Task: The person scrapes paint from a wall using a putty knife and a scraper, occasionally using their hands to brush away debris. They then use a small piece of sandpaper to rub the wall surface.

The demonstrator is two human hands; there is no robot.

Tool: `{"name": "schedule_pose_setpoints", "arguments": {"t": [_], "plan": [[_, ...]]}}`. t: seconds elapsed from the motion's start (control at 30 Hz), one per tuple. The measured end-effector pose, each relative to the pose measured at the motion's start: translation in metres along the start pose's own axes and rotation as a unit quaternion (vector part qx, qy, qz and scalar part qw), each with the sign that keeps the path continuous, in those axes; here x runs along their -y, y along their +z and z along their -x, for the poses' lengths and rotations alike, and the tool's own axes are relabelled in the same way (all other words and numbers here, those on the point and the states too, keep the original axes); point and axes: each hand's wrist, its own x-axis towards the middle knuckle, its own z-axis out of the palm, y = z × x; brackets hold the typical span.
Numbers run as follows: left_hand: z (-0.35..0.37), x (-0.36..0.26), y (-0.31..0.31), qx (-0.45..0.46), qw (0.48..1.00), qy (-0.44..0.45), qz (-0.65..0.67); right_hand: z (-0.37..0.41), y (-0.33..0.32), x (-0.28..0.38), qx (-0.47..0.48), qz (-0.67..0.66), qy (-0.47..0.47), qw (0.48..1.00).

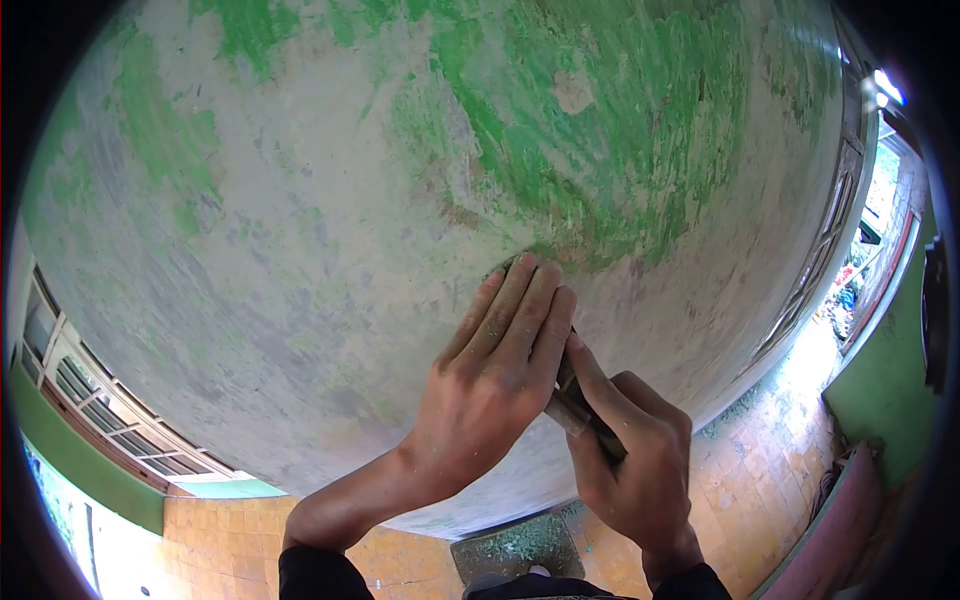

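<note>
Both my hands are on a scraper (568,412), set against a wall (330,290) with patchy green paint. My left hand (482,385) lies over the front of the tool, fingers straight and side by side, pressing it to the surface; its thumb is out of sight. Below and to the right, my right hand (635,450) is wrapped around the dark handle, with the index finger stretched along it. The working edge is mostly covered by my left fingers, at the lower border of a green paint patch (600,190). Bare grey-white plaster surrounds the hands.
Green flakes lie on a dark mat (520,548) near my feet, on the orange tiled floor (745,480). A barred window (110,400) is at left, and a bright opening (860,270) at right. A reddish rolled or folded item (830,520) sits at lower right.
</note>
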Motion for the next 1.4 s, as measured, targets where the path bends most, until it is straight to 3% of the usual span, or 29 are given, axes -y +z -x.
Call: {"name": "schedule_pose_setpoints", "arguments": {"t": [0.3, 0.4, 0.5, 0.9, 0.97, 1.07, 1.4], "plan": [[-0.008, 0.007, 0.001, -0.027, 0.999, 0.006, -0.017, -0.015, 0.016, -0.01, -0.05, -0.013, -0.043, 0.998], [-0.012, 0.007, -0.003, -0.044, 0.999, -0.001, -0.03, -0.011, 0.013, -0.008, -0.048, -0.01, -0.043, 0.998], [0.003, 0.001, 0.003, 0.014, 1.0, -0.007, -0.012, -0.001, 0.022, -0.018, -0.046, -0.037, -0.032, 0.998], [0.001, 0.006, -0.001, -0.031, 0.997, -0.01, -0.065, -0.009, 0.015, -0.008, -0.028, -0.001, -0.039, 0.999], [0.011, 0.003, 0.002, 0.004, 1.0, -0.009, -0.018, 0.0, 0.019, -0.012, -0.021, -0.003, -0.032, 0.999], [0.004, 0.007, 0.003, -0.027, 0.999, -0.013, -0.017, -0.006, 0.018, -0.009, -0.022, 0.006, -0.028, 0.999], [0.001, 0.01, -0.004, -0.012, 0.999, -0.018, 0.032, -0.006, 0.01, 0.004, -0.012, 0.035, -0.016, 0.999]]}}
